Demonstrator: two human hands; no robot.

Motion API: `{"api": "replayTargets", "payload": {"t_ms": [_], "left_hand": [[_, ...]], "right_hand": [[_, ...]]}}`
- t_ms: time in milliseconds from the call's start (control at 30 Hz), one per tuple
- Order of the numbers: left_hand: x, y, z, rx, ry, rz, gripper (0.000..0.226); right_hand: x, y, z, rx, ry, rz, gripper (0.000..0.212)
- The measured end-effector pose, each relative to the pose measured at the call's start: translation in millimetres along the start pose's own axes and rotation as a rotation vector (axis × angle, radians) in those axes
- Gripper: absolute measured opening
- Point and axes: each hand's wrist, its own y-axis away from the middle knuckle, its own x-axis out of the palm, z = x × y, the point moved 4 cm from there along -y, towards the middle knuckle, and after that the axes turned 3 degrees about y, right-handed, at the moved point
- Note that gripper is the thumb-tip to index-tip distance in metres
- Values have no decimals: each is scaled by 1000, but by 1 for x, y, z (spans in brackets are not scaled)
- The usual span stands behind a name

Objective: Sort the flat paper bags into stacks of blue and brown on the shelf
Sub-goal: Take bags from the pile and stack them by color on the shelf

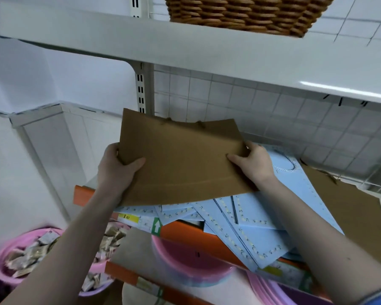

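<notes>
Both hands — left hand (117,166) & right hand (254,162) — fingers clamped on brown bag (180,159) above blue bags (240,227).

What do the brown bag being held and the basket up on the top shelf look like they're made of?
Brown bag: likely matte kraft paper, flat with fold creases and twine-like handles. Basket: apparently woven wicker or rattan, judging by its brown braided strands with a slight sheen.
</notes>
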Motion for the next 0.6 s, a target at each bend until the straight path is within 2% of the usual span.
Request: {"api": "replayTargets", "payload": {"t_ms": [167, 333, 400, 600], "left_hand": [[8, 15, -6, 20, 172, 3, 46], [25, 41, -1, -8, 278, -77, 40], [27, 52, 0, -23, 281, -122, 42], [27, 89, -2, -35, 235, -105, 39]], "right_hand": [[-16, 7, -15, -11, -76, 97, 61], [-33, 18, -45, 30, 19, 55, 65], [-38, 26, -53, 8, 69, 41, 60], [-54, 53, -69, -20, 149, 38, 53]]}}
